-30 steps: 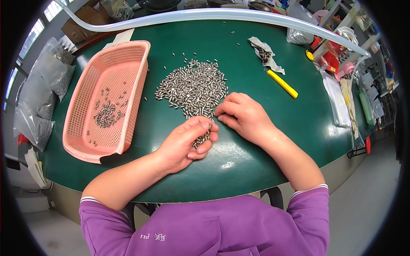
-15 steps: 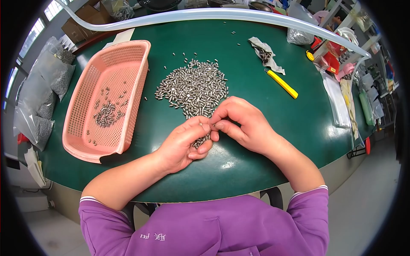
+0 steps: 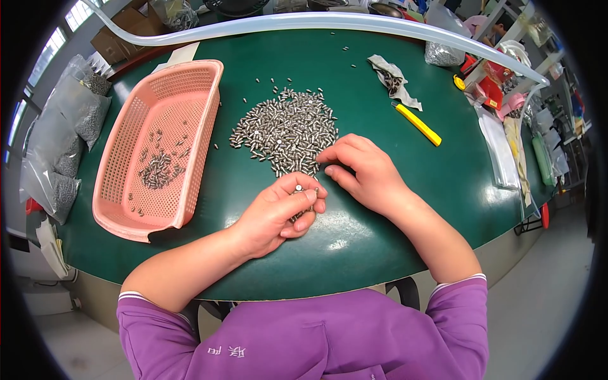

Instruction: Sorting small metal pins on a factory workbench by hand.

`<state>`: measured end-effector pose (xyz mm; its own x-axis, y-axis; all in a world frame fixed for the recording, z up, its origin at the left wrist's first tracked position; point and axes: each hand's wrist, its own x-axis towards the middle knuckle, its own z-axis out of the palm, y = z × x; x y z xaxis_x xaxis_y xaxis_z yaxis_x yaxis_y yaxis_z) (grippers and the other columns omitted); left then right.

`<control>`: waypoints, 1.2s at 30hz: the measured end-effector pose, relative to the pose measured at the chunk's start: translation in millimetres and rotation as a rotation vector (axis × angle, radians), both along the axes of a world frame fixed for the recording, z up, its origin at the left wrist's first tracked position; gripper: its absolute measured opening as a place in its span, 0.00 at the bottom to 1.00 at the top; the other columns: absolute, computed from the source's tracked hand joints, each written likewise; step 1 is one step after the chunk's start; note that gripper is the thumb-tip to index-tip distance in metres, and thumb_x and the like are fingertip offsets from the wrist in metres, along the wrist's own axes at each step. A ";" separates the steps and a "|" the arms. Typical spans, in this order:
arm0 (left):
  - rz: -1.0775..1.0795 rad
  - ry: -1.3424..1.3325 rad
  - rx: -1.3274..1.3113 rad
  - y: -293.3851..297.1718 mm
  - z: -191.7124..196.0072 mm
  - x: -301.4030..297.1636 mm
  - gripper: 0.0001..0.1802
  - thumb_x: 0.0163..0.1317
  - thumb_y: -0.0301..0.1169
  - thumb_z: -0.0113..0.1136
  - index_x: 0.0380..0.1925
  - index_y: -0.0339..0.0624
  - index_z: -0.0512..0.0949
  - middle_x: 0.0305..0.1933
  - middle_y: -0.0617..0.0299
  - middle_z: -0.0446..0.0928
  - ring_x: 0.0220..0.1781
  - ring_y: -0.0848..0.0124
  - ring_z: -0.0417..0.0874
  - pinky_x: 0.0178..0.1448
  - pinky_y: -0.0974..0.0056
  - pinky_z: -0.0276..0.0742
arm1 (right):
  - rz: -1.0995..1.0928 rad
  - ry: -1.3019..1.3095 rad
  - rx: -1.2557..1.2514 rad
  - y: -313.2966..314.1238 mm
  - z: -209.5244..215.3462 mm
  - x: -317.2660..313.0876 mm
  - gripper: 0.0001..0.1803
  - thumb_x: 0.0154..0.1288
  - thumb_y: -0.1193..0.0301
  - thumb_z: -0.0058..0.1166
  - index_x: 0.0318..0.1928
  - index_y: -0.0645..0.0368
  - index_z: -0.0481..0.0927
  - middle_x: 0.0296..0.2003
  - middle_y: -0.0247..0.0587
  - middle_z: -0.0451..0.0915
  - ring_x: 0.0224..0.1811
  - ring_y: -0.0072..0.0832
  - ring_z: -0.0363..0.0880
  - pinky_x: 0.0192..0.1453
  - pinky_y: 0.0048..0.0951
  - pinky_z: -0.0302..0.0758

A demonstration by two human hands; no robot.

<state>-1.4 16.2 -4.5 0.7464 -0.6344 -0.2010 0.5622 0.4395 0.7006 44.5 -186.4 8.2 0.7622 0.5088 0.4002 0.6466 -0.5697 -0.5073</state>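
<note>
A heap of small silvery cylindrical metal parts point(image 3: 285, 130) lies on the green tabletop point(image 3: 373, 253) in front of me. My left hand point(image 3: 269, 212), just below the heap, is curled around several of the same metal parts; some show between the thumb and fingers. To its right, at the heap's lower right edge, my right hand point(image 3: 368, 171) hovers with its thumb and forefinger slightly apart. Nothing can be seen between those fingertips. On the left stands a pink perforated plastic basket point(image 3: 204, 126), with a scattering of similar parts on its floor.
A yellow utility knife point(image 3: 418, 124) lies to the right, below a crumpled whitish cloth or paper point(image 3: 408, 95) holding dark bits. Filled clear bags point(image 3: 88, 111) line the left edge. A pale tube point(image 3: 316, 22) arches across the far side. Flat plastic bags point(image 3: 500, 149) lie far right.
My right hand has drawn away from the left fingertips, slightly up and right, toward the heap's edge. The left thumb has shifted, and one part shows upright in the left grip.
</note>
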 end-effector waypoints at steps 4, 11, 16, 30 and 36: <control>-0.007 -0.010 -0.001 -0.3 1.8 -0.6 0.05 0.69 0.27 0.46 0.42 0.42 0.70 0.37 0.59 0.71 0.21 0.83 0.62 0.19 0.80 0.53 | 0.004 -0.051 -0.046 -1.6 -3.7 3.0 0.10 0.52 0.76 0.60 0.37 0.55 0.79 0.33 0.36 0.75 0.40 0.34 0.75 0.43 0.33 0.74; 0.005 0.006 0.014 0.1 3.3 -0.6 0.06 0.66 0.24 0.49 0.42 0.43 0.69 0.37 0.59 0.71 0.21 0.83 0.62 0.20 0.79 0.53 | -0.011 -0.037 -0.059 0.6 -4.3 6.2 0.10 0.51 0.74 0.61 0.35 0.55 0.78 0.33 0.37 0.75 0.40 0.36 0.75 0.43 0.34 0.73; -0.004 -0.012 0.013 0.6 1.8 -0.2 0.07 0.65 0.24 0.51 0.42 0.43 0.68 0.38 0.59 0.71 0.22 0.83 0.62 0.20 0.79 0.53 | -0.010 -0.080 -0.063 0.2 -5.6 7.1 0.09 0.51 0.74 0.61 0.34 0.56 0.77 0.33 0.37 0.75 0.39 0.37 0.75 0.43 0.35 0.73; 0.003 0.031 -0.041 1.6 0.1 1.2 0.07 0.67 0.29 0.51 0.43 0.42 0.68 0.37 0.60 0.72 0.23 0.82 0.64 0.20 0.78 0.53 | 0.260 0.038 0.180 5.9 15.2 -8.9 0.04 0.56 0.76 0.59 0.32 0.57 0.77 0.32 0.34 0.77 0.38 0.30 0.76 0.41 0.30 0.73; -0.004 0.012 -0.020 0.5 1.3 0.5 0.08 0.67 0.28 0.52 0.43 0.43 0.68 0.37 0.60 0.72 0.22 0.83 0.63 0.20 0.78 0.53 | 0.283 0.119 0.214 4.0 17.2 -11.9 0.07 0.56 0.78 0.59 0.37 0.57 0.81 0.33 0.34 0.78 0.38 0.29 0.77 0.42 0.29 0.74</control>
<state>-0.9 16.7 -3.2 0.7416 -0.6411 -0.1973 0.5723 0.4514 0.6846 32.6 -182.4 25.3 0.6514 0.6201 0.4371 0.6923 -0.2501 -0.6769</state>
